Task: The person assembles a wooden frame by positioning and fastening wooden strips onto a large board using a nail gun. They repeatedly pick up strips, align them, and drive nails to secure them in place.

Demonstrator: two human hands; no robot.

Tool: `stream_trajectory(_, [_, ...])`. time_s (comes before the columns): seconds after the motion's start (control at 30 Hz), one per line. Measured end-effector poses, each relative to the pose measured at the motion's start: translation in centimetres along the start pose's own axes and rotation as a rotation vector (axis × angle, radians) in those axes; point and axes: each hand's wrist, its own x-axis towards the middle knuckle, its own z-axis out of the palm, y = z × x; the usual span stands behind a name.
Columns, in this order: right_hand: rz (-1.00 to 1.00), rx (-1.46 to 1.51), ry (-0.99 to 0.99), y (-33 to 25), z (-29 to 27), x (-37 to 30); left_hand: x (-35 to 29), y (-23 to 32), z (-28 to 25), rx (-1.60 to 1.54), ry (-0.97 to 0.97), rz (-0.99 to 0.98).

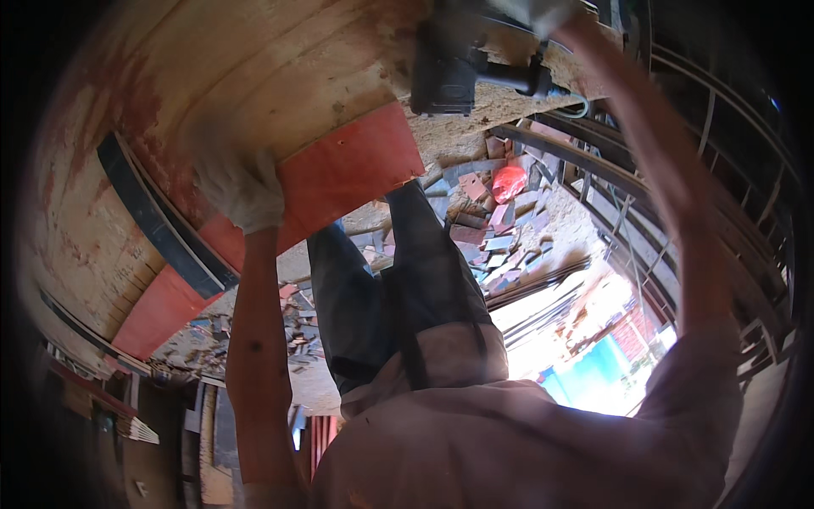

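Observation:
My left hand, in a pale work glove, lies over a long red board on the worn wooden bench. Its fingers stretch past the board's far edge and are blurred. At the top edge my right hand, also gloved, is closed on a black power tool that looks like a nail gun. Part of that hand is cut off by the picture's edge. A thin air hose leads off the tool's right side. A dark, narrow strip crosses the red board's left part.
Wood offcuts lie heaped on the floor beyond the bench, with a bright red object among them. A metal frame runs along the right. Stacked boards stand at the lower left.

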Motion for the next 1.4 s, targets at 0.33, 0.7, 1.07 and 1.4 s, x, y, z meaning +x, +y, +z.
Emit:
stream_trajectory(0.33, [0.254,0.413,0.200,-10.5,13.4,-29.8,-0.4,0.7,0.2,-0.083,-0.222,0.489])
stream_trajectory(0.7, [0.851,0.514,-0.098,-12.8,17.2,-32.2,-0.2,0.8,0.6,-0.005,-0.154,0.606])
stream_trajectory(1.07, [0.583,0.357,-0.012,-13.2,12.9,-30.4,-0.4,0.3,0.5,0.044,-0.139,0.608])
stream_trajectory(1.4, [0.524,0.568,0.325,-15.2,15.3,-31.0,-1.0,0.5,0.4,0.059,-0.152,0.567])
